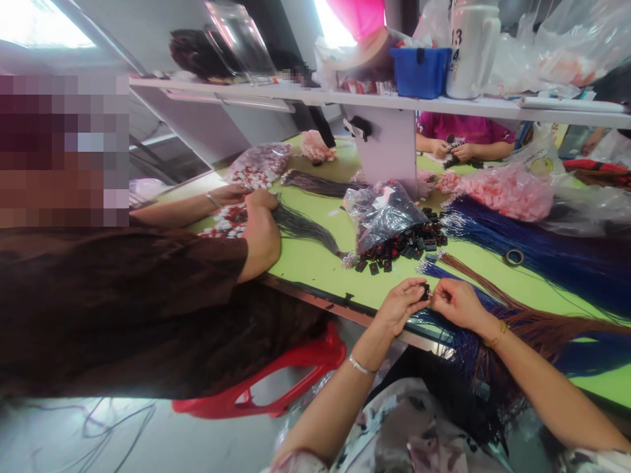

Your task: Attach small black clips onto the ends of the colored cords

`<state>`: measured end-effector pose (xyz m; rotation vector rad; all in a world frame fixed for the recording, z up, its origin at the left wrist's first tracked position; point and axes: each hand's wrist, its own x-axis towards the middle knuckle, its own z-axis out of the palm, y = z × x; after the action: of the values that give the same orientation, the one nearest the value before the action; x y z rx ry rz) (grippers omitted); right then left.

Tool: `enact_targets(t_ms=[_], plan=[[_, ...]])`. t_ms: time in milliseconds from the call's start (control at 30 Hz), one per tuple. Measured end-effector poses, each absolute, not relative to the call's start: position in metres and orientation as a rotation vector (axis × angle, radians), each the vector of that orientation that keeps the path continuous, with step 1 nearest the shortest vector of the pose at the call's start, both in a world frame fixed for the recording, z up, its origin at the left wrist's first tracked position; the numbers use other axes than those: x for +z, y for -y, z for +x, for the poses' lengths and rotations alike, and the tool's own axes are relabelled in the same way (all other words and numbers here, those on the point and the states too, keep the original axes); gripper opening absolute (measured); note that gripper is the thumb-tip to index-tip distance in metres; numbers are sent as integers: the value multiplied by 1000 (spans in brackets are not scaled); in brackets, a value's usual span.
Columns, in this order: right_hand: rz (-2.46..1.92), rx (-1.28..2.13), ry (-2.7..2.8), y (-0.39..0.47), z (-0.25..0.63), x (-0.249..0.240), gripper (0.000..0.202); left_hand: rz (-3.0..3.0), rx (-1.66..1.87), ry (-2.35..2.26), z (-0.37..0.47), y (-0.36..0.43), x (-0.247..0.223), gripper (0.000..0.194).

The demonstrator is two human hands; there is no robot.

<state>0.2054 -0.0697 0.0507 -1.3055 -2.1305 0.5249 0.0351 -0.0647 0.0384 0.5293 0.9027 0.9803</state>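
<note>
The left hand (401, 305) pinched a small black connector (424, 292) between thumb and fingers, just above the green table's near edge. Beside it, the right hand (456, 302) had its fingertips closed at the connector's side, though what they gripped could not be told.

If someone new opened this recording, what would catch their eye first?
Probably the bright green table, with long blue wires fanned across its right side and a heap of black pieces mid-table. Just below that heap, the left hand holds one small black piece, the right hand close beside it. A red chair stands out at lower left.
</note>
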Motion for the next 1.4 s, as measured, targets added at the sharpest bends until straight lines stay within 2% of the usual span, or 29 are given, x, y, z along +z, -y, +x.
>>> enact_targets(t_ms=[233, 733, 800, 967, 1400], plan=[[-1197, 295, 2252, 70, 204, 45, 12, 536, 1018, -950, 46, 70, 36, 27], [-1279, 597, 2264, 62, 210, 48, 15, 641, 1083, -1030, 49, 77, 24, 39], [-1370, 606, 2208, 48, 222, 48, 17, 670, 1064, -1025, 45, 77, 24, 40], [-1881, 387, 2194, 19, 244, 43, 10, 730, 1023, -1021, 40, 78, 24, 38], [-1818, 408, 2304, 20, 246, 37, 14, 737, 1017, -992, 44, 75, 25, 42]])
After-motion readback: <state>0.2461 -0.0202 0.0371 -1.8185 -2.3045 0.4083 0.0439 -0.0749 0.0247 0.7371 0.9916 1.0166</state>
